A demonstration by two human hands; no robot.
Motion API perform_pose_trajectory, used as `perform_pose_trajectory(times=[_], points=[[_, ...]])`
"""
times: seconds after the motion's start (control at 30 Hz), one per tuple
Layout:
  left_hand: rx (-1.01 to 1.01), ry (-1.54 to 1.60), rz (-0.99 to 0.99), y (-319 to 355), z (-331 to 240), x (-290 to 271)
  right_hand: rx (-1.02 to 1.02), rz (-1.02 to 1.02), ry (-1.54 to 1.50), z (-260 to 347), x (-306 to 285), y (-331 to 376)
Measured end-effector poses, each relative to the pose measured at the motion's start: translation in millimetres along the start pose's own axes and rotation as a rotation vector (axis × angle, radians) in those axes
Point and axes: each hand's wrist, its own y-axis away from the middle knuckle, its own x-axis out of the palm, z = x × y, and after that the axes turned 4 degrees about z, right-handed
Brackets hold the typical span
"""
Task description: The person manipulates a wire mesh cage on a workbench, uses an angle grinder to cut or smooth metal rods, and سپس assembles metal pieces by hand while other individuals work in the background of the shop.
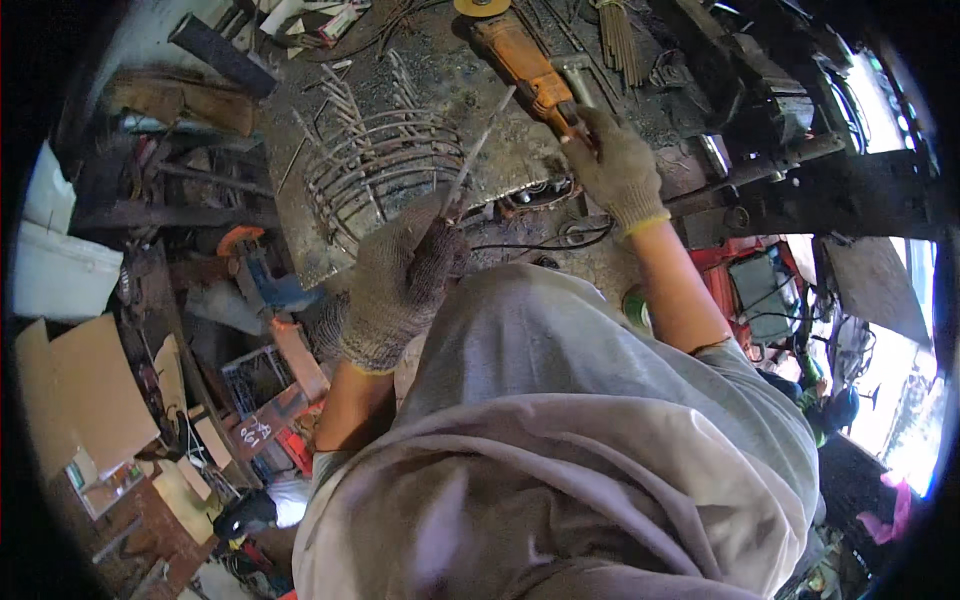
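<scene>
My left hand (390,280), in a grey knit glove, is closed around the lower end of a narrow metal strip (482,146). The strip tilts up and to the right. My right hand (616,170), gloved with a yellow cuff, grips the rear end of an orange angle grinder (522,68). A disc (482,6) shows at the grinder's far end, partly cut off by the picture's top edge. Left of the strip, several curved metal rods and twisted bars form a frame (385,150) on a worn metal plate (290,205).
Loose rods (620,45) lie at the far right of the work surface. A black cable (550,243) runs close in front of me. Cardboard (85,400) and a blue tool (270,280) are at left; a red machine (745,290) stands at right. A person (835,410) is at lower right.
</scene>
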Motion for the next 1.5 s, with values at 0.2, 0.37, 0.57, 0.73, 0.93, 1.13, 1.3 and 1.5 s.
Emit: perform_pose_trajectory(times=[0.2,0.37,0.57,0.73,0.93,1.13,1.3,1.5], points=[[-0.073,0.008,-0.011,4.5,-16.8,36.5,-0.022,0.195,0.252,-31.0,4.9,-19.2],[-0.167,0.294,-0.095,3.2,-51.5,56.6,-0.051,0.382,0.254,-22.7,1.3,-37.9],[-0.409,0.772,-0.133,14.6,-78.1,64.9,-0.05,0.527,0.226,-30.0,8.6,-57.8],[-0.361,1.108,-0.118,29.3,-63.5,60.0,0.028,0.657,-0.13,1.6,-24.0,-45.6],[-0.329,1.362,-0.041,37.9,-35.3,40.0,0.43,0.737,-1.322,-53.2,38.0,-54.3],[-0.347,0.96,-0.13,28.6,-29.3,31.1,0.349,0.628,-1.516,-37.0,49.5,-44.2],[-0.405,0.632,-0.009,-3.4,-22.9,36.4,0.079,0.287,-0.753,-25.9,24.0,12.6],[-0.171,0.645,0.131,-55.1,-13.4,82.7,0.002,0.032,-0.381,8.5,-17.3,87.1]])
